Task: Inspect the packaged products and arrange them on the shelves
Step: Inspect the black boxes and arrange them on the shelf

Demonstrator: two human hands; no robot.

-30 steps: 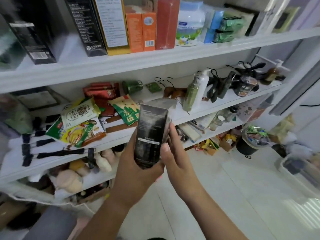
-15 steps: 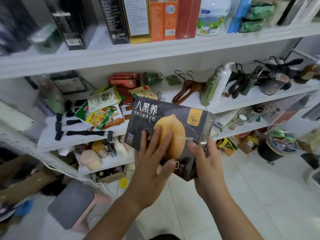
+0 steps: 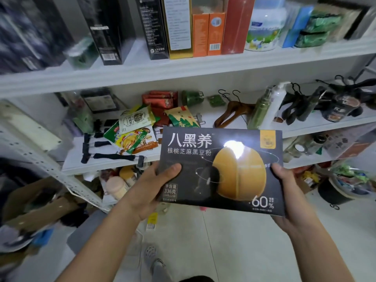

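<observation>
Head view. The box (image 3: 221, 169) is in the air in front of the shelves, level with the front edge of the middle shelf (image 3: 95, 166) and touching neither shelf. Its dark printed front faces the camera with the text upright. This looks like the inspection step, because the title, the "336" weight mark and the "60%" can all be read at once. A bright glare spot sits on the gold shape in the middle.

The left hand (image 3: 150, 188) has its grip clamped on the box's left edge, with the thumb lying across the front. The fingers behind are hidden. The right hand (image 3: 289, 200) has its grip clamped on the lower right corner, with the thumb along the right edge and the rest of the hand underneath. Holding a wide, thin box at its 2 opposite ends probably keeps it flat and steady for reading.

On the top shelf (image 3: 183, 70) the cartons (image 3: 205, 33) stand upright side by side like books, and there is a bare stretch between 2 black ones. The middle shelf carries loose things lying down: packets (image 3: 132, 135), hangers (image 3: 230, 112) and, standing, bottles (image 3: 272, 106). Judging by this sorting, the box likely belongs upright among the cartons, which would mean lifting it and turning it on end. It has not yet been placed.
</observation>
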